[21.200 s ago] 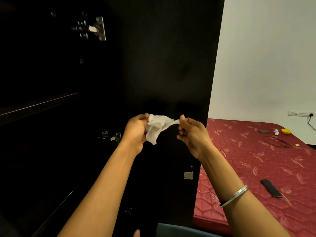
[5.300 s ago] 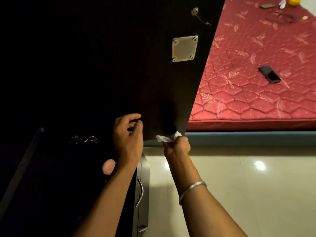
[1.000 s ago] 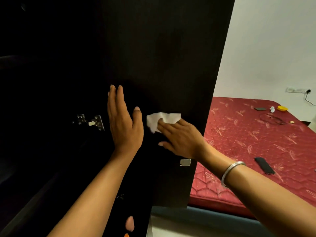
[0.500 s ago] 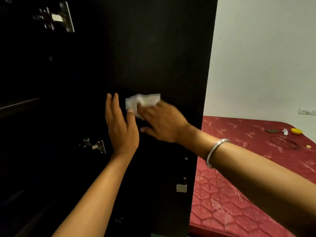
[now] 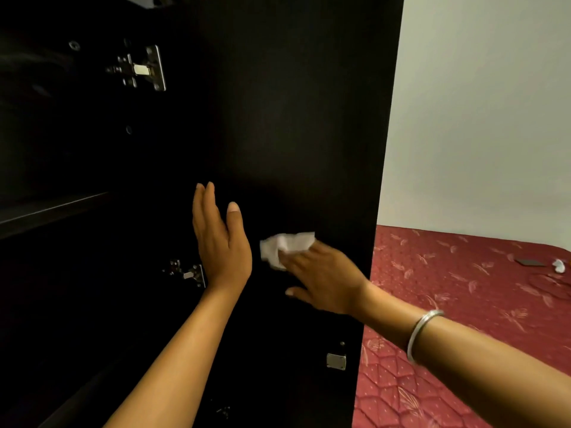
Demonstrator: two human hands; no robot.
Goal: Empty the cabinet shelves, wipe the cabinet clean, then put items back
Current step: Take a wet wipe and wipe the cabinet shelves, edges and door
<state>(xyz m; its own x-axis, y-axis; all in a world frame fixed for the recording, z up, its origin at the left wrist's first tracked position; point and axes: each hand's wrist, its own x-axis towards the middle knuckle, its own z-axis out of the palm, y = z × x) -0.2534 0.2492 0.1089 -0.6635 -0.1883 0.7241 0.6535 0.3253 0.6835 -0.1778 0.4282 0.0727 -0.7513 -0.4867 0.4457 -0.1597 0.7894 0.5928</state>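
The right hand [image 5: 324, 279] pressed the white wipe [image 5: 285, 245] flat-fingered against the open cabinet door [image 5: 293, 118], toward its free edge, while the left hand [image 5: 221, 239], fingers straight, braced the hinge side.

The right hand [image 5: 324, 279] covers the lower right part of the wipe [image 5: 285, 244], and its fingertips are lost under the paper. Left of that grip, the left hand [image 5: 221, 242] hides part of a hinge [image 5: 188, 273], and the cabinet [image 5: 61, 273] interior beyond is too dark to read. Far right of the grip, small things on the bed [image 5: 463, 288] are cut by the picture's edge and too small to name.
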